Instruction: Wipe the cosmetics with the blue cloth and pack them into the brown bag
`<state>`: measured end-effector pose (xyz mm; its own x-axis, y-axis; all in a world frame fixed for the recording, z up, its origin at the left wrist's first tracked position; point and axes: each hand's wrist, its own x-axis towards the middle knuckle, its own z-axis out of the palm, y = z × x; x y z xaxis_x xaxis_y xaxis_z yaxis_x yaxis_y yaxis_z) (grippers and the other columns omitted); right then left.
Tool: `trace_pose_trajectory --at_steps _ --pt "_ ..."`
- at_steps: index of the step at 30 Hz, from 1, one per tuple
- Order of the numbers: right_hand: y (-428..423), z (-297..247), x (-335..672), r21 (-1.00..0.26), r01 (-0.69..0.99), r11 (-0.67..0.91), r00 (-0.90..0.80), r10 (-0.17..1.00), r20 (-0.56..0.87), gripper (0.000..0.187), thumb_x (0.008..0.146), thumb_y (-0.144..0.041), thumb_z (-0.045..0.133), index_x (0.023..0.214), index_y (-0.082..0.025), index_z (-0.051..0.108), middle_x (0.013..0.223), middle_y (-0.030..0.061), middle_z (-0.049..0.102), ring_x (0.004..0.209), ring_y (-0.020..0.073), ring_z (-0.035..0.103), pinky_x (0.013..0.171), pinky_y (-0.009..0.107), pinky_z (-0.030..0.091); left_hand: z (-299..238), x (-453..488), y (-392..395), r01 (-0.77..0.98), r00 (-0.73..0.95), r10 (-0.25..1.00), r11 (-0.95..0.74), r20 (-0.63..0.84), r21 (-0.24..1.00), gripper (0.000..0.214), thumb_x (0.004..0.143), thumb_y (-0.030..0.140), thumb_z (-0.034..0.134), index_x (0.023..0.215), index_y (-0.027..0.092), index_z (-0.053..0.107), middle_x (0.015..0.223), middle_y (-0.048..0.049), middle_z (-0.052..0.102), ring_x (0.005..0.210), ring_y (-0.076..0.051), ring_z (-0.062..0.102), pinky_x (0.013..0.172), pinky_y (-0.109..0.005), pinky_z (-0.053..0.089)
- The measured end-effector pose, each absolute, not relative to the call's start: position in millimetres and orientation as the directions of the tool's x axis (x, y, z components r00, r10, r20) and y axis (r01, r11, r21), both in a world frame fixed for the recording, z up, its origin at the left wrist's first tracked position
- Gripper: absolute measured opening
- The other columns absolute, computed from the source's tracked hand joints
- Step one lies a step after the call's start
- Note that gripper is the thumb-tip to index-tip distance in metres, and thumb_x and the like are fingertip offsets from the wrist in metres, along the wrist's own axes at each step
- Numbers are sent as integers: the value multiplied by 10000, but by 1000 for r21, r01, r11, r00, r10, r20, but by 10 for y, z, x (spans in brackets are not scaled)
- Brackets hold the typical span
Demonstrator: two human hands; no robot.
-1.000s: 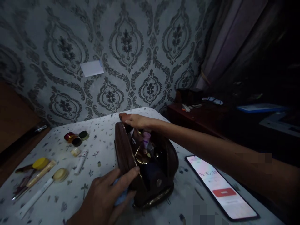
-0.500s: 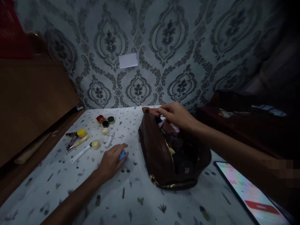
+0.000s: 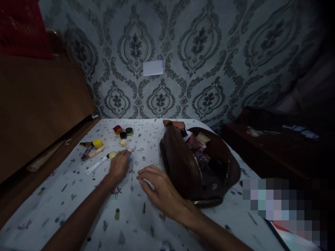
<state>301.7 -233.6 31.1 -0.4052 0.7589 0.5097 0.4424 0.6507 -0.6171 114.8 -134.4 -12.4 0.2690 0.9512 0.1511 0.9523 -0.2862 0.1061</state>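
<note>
My left hand (image 3: 119, 165) is low over the cloth, fingers curled round a small blue item (image 3: 129, 158) that is mostly hidden. Just beyond its fingertips lies a white tube (image 3: 133, 148); a pale yellow round jar (image 3: 112, 154) and a white stick with a black end (image 3: 96, 165) are to its left. My right hand (image 3: 158, 191) hovers left of the brown bag (image 3: 180, 164), thumb and fingers apart, with nothing visible in it. The bag stands unzipped, showing a pinkish pack (image 3: 194, 142), a cream-coloured item (image 3: 203, 138) and dark things inside.
Farther back are a red-and-amber item (image 3: 118, 129) and dark-lidded pots (image 3: 129, 131). A yellow-lidded pot (image 3: 97, 143) lies among slim sticks on the left. An orange-brown item (image 3: 178, 124) is behind the bag. A phone (image 3: 290, 237), partly blurred out, lies right. A wooden board (image 3: 42, 115) borders the left.
My right hand has come out of the bag and moved left and nearer to me. My left hand has shifted slightly farther away with the blue item, towards the white tube.
</note>
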Motion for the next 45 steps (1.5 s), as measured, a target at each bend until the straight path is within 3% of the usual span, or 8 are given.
trace_pose_trajectory --at_steps 8,12,17,22,29,34,39,45 --pt "-2148 -318 2813 -704 566 429 -238 903 358 306 855 -96 538 1136 -173 632 1175 133 660 1168 259 601 1031 418 491 8 909 -1326 837 400 889 -453 223 306 197 829 155 448 922 210 612 964 -38 703 941 -224 637 886 -341 460" --pt "-2065 -401 2774 -703 594 392 -217 919 329 401 849 -101 557 1245 -158 582 1374 175 540 1329 279 498 1119 450 429 -15 898 -1301 780 330 908 -417 259 468 205 855 239 424 968 201 591 866 -3 695 800 -190 644 802 -302 483" --pt "-1967 -548 2731 -689 621 373 -192 925 327 523 855 -89 534 1376 -122 505 1476 207 454 1416 293 395 1174 515 356 -211 969 -1303 833 366 859 -473 357 287 393 957 386 371 1122 170 655 1089 -102 699 1046 -275 631 940 -409 480" --pt "-1944 -635 2739 -648 638 416 -222 905 363 552 878 -75 497 1429 -82 453 1509 211 429 1426 287 374 1183 490 350 -319 1036 -1350 773 570 750 -628 335 90 384 992 391 358 986 191 686 947 -97 682 916 -274 633 787 -395 508" --pt "-1967 -501 2750 -533 741 410 -264 906 330 376 891 -58 511 1257 -51 595 1283 192 605 1204 275 520 1078 414 441 -236 1023 -1369 602 610 698 -716 374 355 390 992 465 383 837 217 640 813 -41 684 772 -193 659 721 -289 496" --pt "-1982 -465 2799 -463 772 435 -295 891 345 219 941 -134 529 1104 -141 675 1039 107 655 1022 240 542 955 370 471 -180 1049 -1426 727 292 835 -510 466 460 414 956 563 411 1087 227 613 918 -43 708 790 -222 672 731 -317 509" --pt "-1999 -458 2799 -434 816 382 -282 919 277 194 897 -142 583 1068 -135 673 1072 112 641 1029 248 544 915 356 460 -289 1216 -1514 668 381 752 -626 538 403 450 941 518 413 1211 183 546 1086 -103 681 981 -263 666 841 -379 534" --pt "-1999 -349 2826 -382 847 370 -316 928 199 220 904 -247 602 1073 -123 669 1022 102 646 993 241 563 878 336 462 -418 1235 -1459 633 630 681 -729 373 260 396 966 480 325 847 241 617 833 -48 674 787 -237 646 727 -361 497"
